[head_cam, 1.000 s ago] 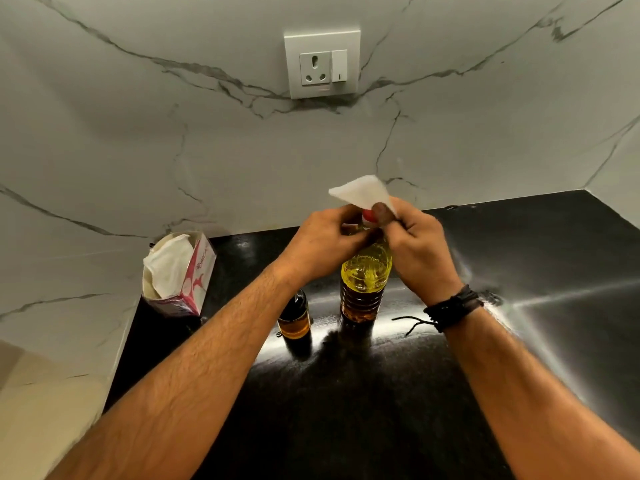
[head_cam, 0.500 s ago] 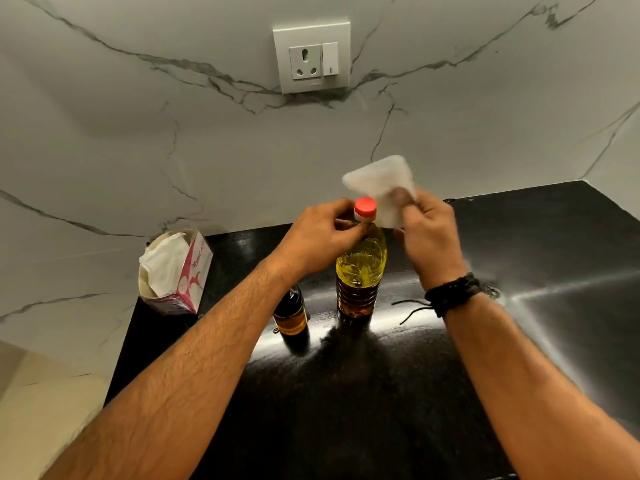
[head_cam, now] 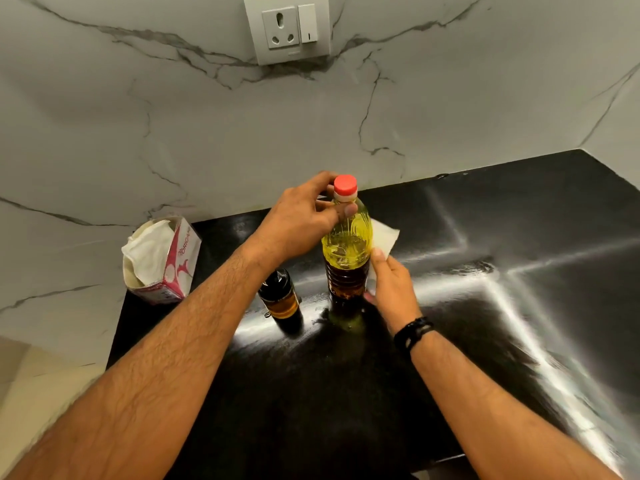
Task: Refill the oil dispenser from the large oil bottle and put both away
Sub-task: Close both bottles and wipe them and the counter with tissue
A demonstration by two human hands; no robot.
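The large oil bottle (head_cam: 346,251), clear plastic with yellow oil and a red cap (head_cam: 345,185), stands upright on the black counter (head_cam: 502,341). My left hand (head_cam: 298,223) grips its neck just under the cap. My right hand (head_cam: 391,289) holds a white tissue (head_cam: 382,237) against the bottle's right side, low on the body. The small dark oil dispenser (head_cam: 280,296), with amber oil in it, stands just left of the bottle, below my left wrist. A little oil shines on the counter at the bottle's base.
An open tissue box (head_cam: 162,261), pink and white, stands at the counter's back left corner. A marble wall with a socket and switch (head_cam: 287,27) rises behind. The counter's left edge drops off near the box.
My right hand has dropped with the tissue from the cap down to the bottle's lower right side. The red cap now shows fully. My left hand stays on the neck.
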